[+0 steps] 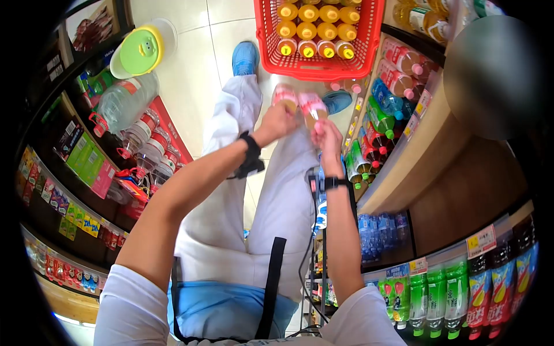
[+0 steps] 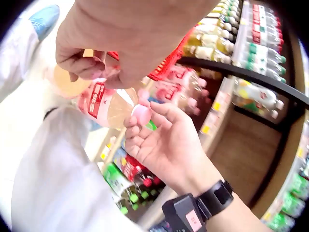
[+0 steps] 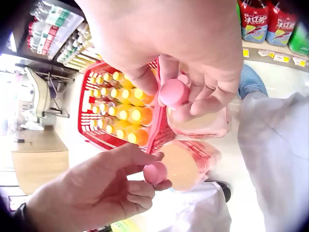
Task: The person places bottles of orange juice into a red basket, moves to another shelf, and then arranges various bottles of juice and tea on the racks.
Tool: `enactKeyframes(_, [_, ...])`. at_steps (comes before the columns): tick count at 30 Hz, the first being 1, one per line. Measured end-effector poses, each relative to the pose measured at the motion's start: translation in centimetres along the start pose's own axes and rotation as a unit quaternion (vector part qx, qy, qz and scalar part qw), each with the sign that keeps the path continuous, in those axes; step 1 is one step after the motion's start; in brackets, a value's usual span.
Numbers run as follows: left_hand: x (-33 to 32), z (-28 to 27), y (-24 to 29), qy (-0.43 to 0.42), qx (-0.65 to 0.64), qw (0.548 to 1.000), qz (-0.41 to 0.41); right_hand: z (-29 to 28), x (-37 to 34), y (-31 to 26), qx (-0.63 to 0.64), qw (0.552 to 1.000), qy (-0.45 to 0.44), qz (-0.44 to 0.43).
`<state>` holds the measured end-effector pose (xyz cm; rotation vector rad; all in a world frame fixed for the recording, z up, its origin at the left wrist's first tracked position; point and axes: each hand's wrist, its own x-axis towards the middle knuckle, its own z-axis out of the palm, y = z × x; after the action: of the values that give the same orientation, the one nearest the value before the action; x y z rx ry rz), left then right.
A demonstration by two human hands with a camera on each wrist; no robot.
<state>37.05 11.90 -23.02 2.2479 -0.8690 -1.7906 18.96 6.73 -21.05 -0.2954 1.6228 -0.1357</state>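
Two clear bottles of pale drink with pink labels and pink caps hang side by side in front of the legs. My left hand pinches the left bottle by its cap, between thumb and fingers. Beside it, my right hand grips the cap of the right bottle. Both bottles point away from me with their caps toward my body. In the left wrist view, the right bottle's red-and-white label shows, while the left hand covers part of the other bottle.
A red basket full of orange-drink bottles stands on the floor ahead. Drink shelves line the right side, with pink-capped bottles lying near the basket. Large water bottles and a shelf are on the left.
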Motion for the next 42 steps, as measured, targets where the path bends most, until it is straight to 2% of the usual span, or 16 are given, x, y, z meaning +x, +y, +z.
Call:
enactKeyframes(2, [-4.0, 0.0, 1.0, 0.003, 0.006, 0.996, 0.086, -2.7, -4.5, -0.3, -0.023, 0.998, -0.005, -0.061])
enactKeyframes(5, [-10.2, -3.7, 7.6, -0.087, -0.005, 0.993, 0.08, -5.5, -11.7, -3.1, -0.079, 0.986, 0.06, -0.13])
enactKeyframes(7, [-12.8, -5.8, 12.0, -0.107, -0.019, 0.99, 0.092, -6.5, -15.9, -5.4, -0.07, 0.983, 0.076, -0.153])
enactKeyframes(9, [-14.8, -6.4, 15.0, -0.124, -0.03, 0.987, 0.096, -7.5, -18.8, -7.1, -0.088, 0.951, 0.174, -0.241])
enactKeyframes(10, [-15.2, -6.1, 16.4, -0.112, -0.041, 0.983, 0.138, -7.7, -19.5, -8.0, -0.085, 0.951, 0.171, -0.245])
enactKeyframes(11, [-15.4, -5.8, 17.9, -0.099, -0.052, 0.977, 0.18, -8.1, -20.0, -8.9, -0.087, 0.926, 0.22, -0.293])
enactKeyframes(12, [-15.7, -5.6, 19.4, -0.096, -0.051, 0.977, 0.181, -8.6, -20.5, -9.7, -0.089, 0.897, 0.27, -0.338])
enactKeyframes(13, [-15.9, -5.3, 21.1, -0.103, -0.059, 0.974, 0.194, -9.1, -20.5, -10.6, -0.087, 0.896, 0.269, -0.341])
enactKeyframes(15, [-15.7, -3.6, 24.0, -0.105, -0.069, 0.97, 0.207, -10.3, -19.3, -12.7, -0.08, 0.832, 0.348, -0.424])
enactKeyframes(21, [-11.7, 1.8, 33.0, 0.039, -0.166, 0.935, 0.31, -13.5, -13.9, -19.4, -0.07, 0.809, 0.372, -0.45])
enactKeyframes(24, [-9.1, 4.1, 34.6, 0.049, -0.187, 0.926, 0.325, -16.6, -10.3, -21.0, -0.027, 0.806, 0.29, -0.515])
enactKeyframes(28, [-7.4, 5.8, 36.2, 0.108, -0.199, 0.915, 0.333, -16.2, -9.3, -23.6, -0.068, 0.803, 0.336, -0.487])
enactKeyframes(30, [-6.6, 6.4, 36.8, 0.136, -0.196, 0.906, 0.35, -17.1, -8.8, -23.9, -0.064, 0.804, 0.283, -0.518])
enactKeyframes(33, [-5.1, 7.1, 37.4, 0.148, -0.236, 0.892, 0.357, -15.7, -9.4, -25.1, -0.059, 0.816, 0.297, -0.492])
enactKeyframes(37, [-4.5, 6.3, 38.1, 0.141, -0.232, 0.896, 0.35, -16.6, -8.0, -25.7, -0.067, 0.812, 0.281, -0.506])
enactKeyframes(42, [-3.5, 6.6, 38.5, 0.109, -0.259, 0.886, 0.369, -15.7, -8.9, -28.2, -0.085, 0.819, 0.319, -0.468])
